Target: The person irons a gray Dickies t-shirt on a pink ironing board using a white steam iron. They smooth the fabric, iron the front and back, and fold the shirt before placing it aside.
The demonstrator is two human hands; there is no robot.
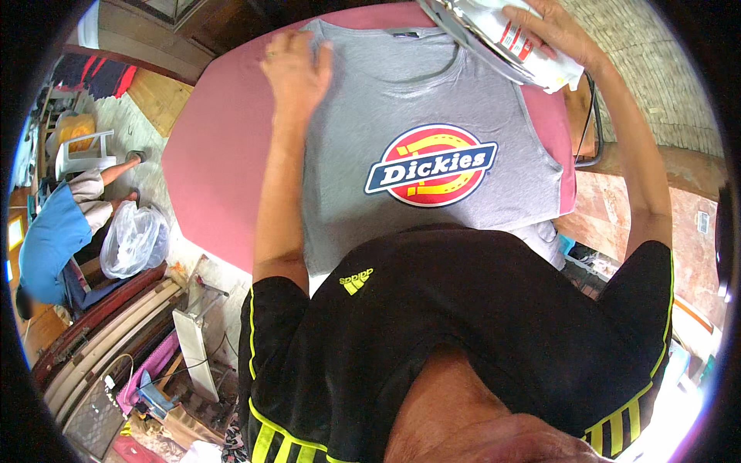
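A: First entry, and its place?
B: Shirt, grey, sleeveless, one. Spread on the pink padded board, just past 12 o'clock; neckline away from the wearer, lower part running toward the wearer's body and partly hidden by it.

A: Handling?
B: Light and limp, judging by the thin cloth; likely to ruck if pushed from one side, unlikely to be damaged by touch. Printed badge, red, blue and yellow, on the front: probably a little stiffer than the cloth, best not pinched. Take hold at the shoulder at 11 o'clock, or along the side edges.

A: Second entry?
B: Iron, white and silver with red marking, one, at 1 o'clock, tilted. Presumably rigid and the heavier item; its metal plate may be hot, so hold by the upper body only. Contact with the board: cannot tell.

A: Condition of each grip?
B: Right grip: wrapped over the iron's upper body; handle not distinguishable. Left grip: released, fingers extended, laid flat at 11 o'clock by the shirt's edge, grasping nothing.
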